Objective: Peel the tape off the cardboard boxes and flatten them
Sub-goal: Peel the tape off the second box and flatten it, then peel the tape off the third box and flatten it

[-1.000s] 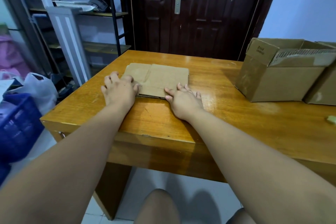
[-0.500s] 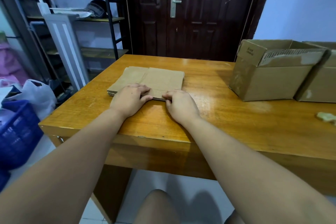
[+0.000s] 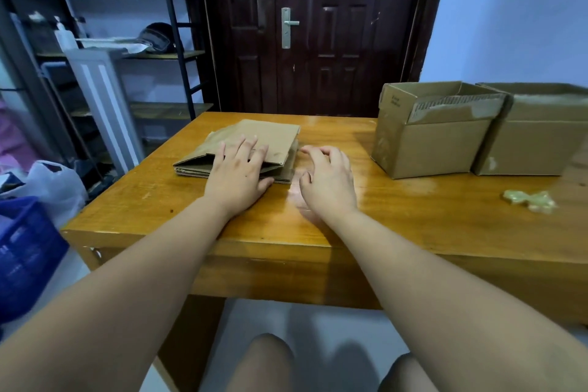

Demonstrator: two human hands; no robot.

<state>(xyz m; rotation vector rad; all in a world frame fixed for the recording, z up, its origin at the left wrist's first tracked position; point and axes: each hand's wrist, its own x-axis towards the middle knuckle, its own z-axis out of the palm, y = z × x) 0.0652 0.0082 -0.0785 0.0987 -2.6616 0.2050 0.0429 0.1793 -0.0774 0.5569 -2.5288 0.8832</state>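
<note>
Presently, in the head view, the flattened cardboard (image 3: pixel 254 137) is seen left of centre on the table (image 3: pixel 413 216), pressed under the left hand (image 3: pixel 237 173), whose fingers are spread straight. The right hand (image 3: pixel 327 181) is held just beside its right edge, loosely curled, gripping nothing. Should the pressure be released, the folded flaps may spring up. An open box (image 3: pixel 429 143) and a second box (image 3: pixel 541 143) at right are not yet flattened.

left hand (image 3: pixel 237 173) flat on flattened cardboard (image 3: pixel 273 137), right hand (image 3: pixel 327 181) beside
</note>
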